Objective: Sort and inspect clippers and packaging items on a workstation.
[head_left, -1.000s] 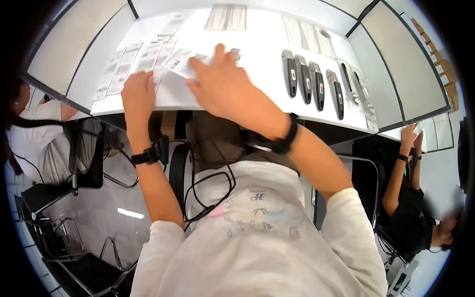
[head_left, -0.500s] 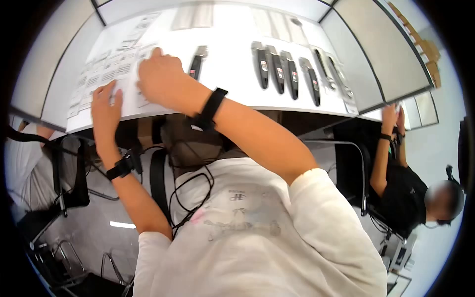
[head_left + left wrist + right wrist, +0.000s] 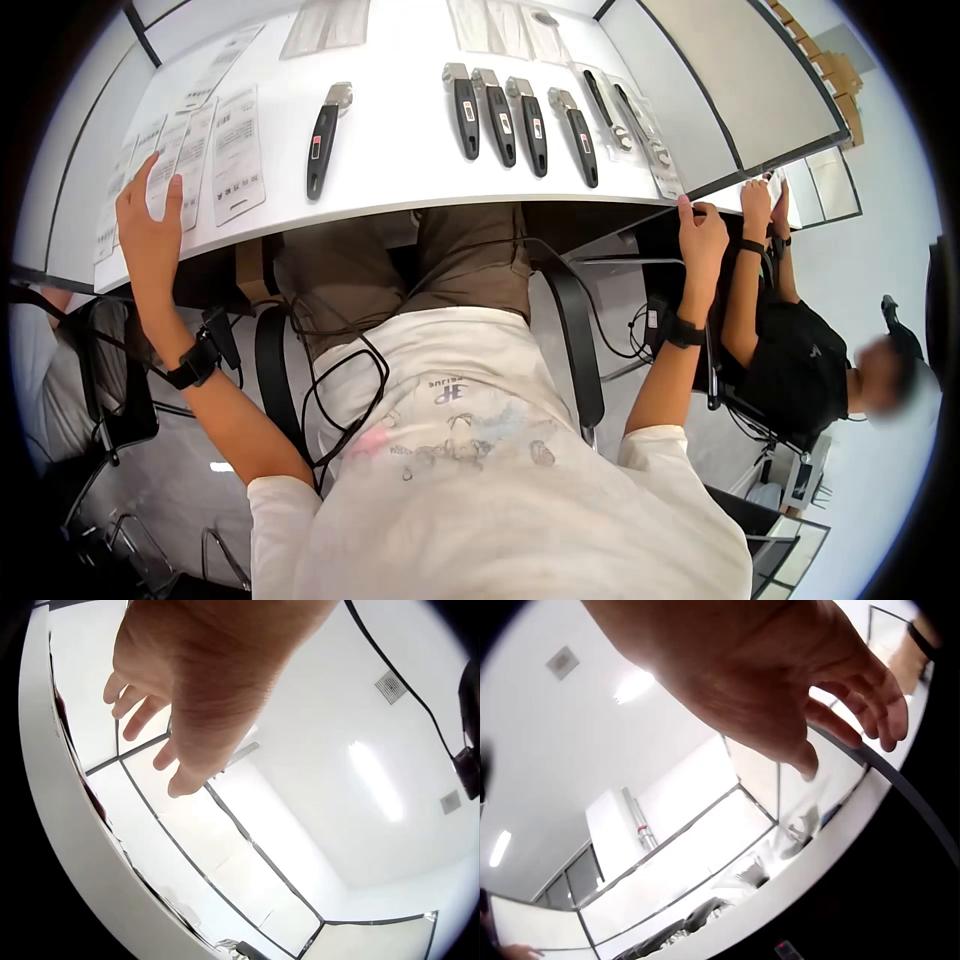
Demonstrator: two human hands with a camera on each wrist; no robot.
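My left hand (image 3: 150, 225) hovers by the table's left front edge, thumb and forefinger spread, holding nothing. Beside it lies a row of flat clear packets with printed labels (image 3: 237, 155). A single black-handled tool with a short metal head (image 3: 322, 145) lies to their right. At the table's right front corner is my right hand (image 3: 702, 240), its fingers loosely bent and nothing in them, as the right wrist view also shows. Close to its fingertips lies a clear-packed tool with a dark handle (image 3: 645, 130). Several more black-handled tools (image 3: 497, 115) lie in a row left of that.
Clear empty-looking sleeves (image 3: 328, 28) and more sleeves (image 3: 500, 28) lie at the back of the white table (image 3: 400, 150). Partition panels (image 3: 680, 70) wall the table in. Another person (image 3: 800, 350) sits to the right. A black cable (image 3: 345, 400) loops over the lap.
My right hand has let go of a labelled packet on the left and swung across to the right corner. That packet now lies flat beside the others. The head view has shifted right.
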